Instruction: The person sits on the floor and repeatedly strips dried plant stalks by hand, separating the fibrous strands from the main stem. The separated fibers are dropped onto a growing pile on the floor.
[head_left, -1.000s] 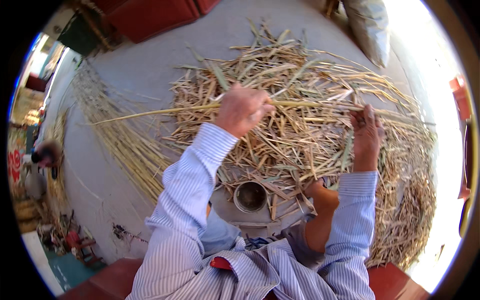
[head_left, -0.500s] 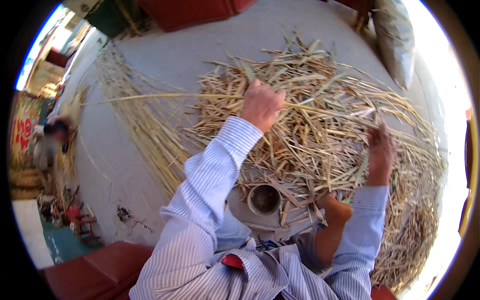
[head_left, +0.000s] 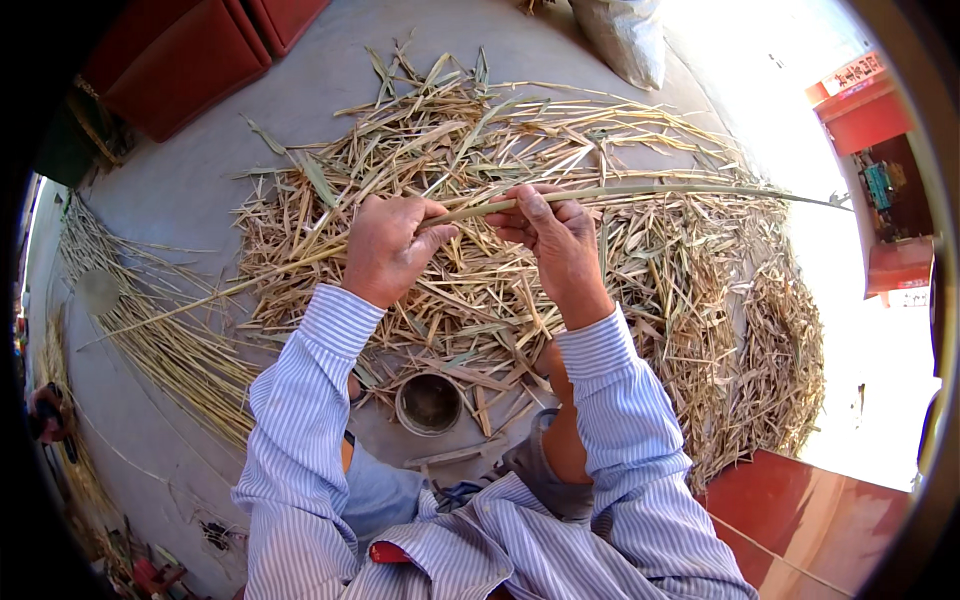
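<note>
A long, thin reed stalk (head_left: 660,189) stretches across in front of me. Its yellow end points to the left over the floor, and its greener end tapers away at the right. My left hand (head_left: 392,248) is closed round the stalk near its middle, thumb toward the right. Close beside it, my right hand (head_left: 556,250) pinches the same stalk between thumb and fingers. Below both hands spreads a wide heap of dry leaf strips and husks (head_left: 450,300). A round metal pot (head_left: 429,404) stands at the heap's near edge, between my feet.
Long, slender stalks (head_left: 185,345) lie in a loose row on the left. A pale sack (head_left: 628,45) stands at the far side, and red padded seats (head_left: 185,65) are at far left. A red and tan surface (head_left: 800,510) lies near right. Bright light floods the right side.
My view has swung to the right. My hands, spread wide along a stalk before, are now close together on a stalk. The left has drawn back nearer to me, and the right has turned palm inward.
</note>
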